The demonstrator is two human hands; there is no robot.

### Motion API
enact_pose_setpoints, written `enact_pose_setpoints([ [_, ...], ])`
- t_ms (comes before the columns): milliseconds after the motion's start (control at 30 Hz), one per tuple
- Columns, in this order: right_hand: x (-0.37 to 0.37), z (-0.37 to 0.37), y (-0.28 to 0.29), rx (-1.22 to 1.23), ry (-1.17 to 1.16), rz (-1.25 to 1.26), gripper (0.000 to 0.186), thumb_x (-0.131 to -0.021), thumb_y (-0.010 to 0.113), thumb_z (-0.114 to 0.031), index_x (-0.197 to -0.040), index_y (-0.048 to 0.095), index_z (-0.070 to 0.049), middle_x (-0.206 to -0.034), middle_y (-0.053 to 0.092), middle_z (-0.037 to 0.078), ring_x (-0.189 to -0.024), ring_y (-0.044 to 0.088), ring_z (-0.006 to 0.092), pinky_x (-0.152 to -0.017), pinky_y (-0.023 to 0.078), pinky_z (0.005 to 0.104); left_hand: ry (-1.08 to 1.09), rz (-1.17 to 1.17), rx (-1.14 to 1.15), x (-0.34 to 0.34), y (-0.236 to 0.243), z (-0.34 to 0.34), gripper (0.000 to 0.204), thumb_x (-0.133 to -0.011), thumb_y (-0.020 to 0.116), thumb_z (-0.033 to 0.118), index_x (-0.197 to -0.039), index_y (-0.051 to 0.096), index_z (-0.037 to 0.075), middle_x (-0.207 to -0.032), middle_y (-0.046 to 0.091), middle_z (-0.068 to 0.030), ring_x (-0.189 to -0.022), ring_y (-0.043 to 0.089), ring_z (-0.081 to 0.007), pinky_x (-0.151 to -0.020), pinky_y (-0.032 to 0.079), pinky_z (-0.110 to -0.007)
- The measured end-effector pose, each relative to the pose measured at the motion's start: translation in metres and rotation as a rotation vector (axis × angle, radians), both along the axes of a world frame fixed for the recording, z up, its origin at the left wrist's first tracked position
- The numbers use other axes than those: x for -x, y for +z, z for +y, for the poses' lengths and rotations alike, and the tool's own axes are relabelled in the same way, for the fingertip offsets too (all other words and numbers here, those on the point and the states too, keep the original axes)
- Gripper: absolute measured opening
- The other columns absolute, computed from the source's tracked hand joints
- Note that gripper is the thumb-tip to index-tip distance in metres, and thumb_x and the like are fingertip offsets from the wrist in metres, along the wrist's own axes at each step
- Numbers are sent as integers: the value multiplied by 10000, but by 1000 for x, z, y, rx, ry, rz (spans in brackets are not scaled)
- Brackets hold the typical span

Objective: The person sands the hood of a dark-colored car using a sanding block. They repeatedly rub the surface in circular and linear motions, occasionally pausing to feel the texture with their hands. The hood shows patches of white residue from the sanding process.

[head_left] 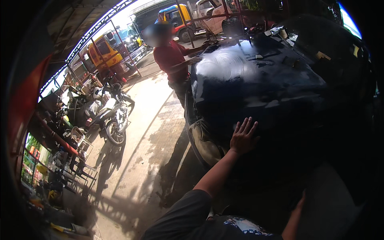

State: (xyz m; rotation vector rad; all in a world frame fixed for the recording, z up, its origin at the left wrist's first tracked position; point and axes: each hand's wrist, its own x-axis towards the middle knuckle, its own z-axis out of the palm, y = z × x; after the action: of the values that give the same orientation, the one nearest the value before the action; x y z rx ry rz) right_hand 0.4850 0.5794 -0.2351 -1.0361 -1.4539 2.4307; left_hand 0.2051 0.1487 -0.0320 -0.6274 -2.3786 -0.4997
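My left hand (243,138) rests with fingers spread on the dark, glossy hood (264,96) of a vehicle, near its lower edge. My right hand (298,206) hangs low at the lower right, in shadow; its fingers and anything in them are too dark to make out. Pale, cloudy smears cover the far left part of the hood. A small light block (259,57) lies near the far edge, with scraps (323,55) farther right. A co-worker (170,62) in a red shirt stands at the left side, hands reaching onto the hood.
Motorcycles (114,116) and clutter (78,136) line the left side of the concrete floor (136,160). Red metal posts and fencing (216,18) stand behind, with yellow vehicles (102,52) beyond them.
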Motion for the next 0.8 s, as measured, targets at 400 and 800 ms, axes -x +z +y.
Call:
enact_pose_setpoints([
  [400, 49, -27, 44, -60, 146, 29, 867, -1054, 560, -659, -1642, 462, -30, -1664, 477, 213, -1498, 502, 380, -1238, 410, 524, 18, 77, 5, 9, 3, -2, 643, -1012, 702, 471, -1572, 605, 171, -1656, 534, -185, -1562, 480, -359, -1278, 361, -590],
  [800, 54, -12, 34, -55, 71, 144, 918, -1015, 631, -658, -1657, 447, -28, -1645, 504, 207, -1494, 507, 388, -1218, 433, 521, 5, 70, -3, 5, 8, -2, 639, -994, 722, 450, -1553, 621, 157, -1654, 540, -175, -1555, 488, -364, -1280, 356, -587],
])
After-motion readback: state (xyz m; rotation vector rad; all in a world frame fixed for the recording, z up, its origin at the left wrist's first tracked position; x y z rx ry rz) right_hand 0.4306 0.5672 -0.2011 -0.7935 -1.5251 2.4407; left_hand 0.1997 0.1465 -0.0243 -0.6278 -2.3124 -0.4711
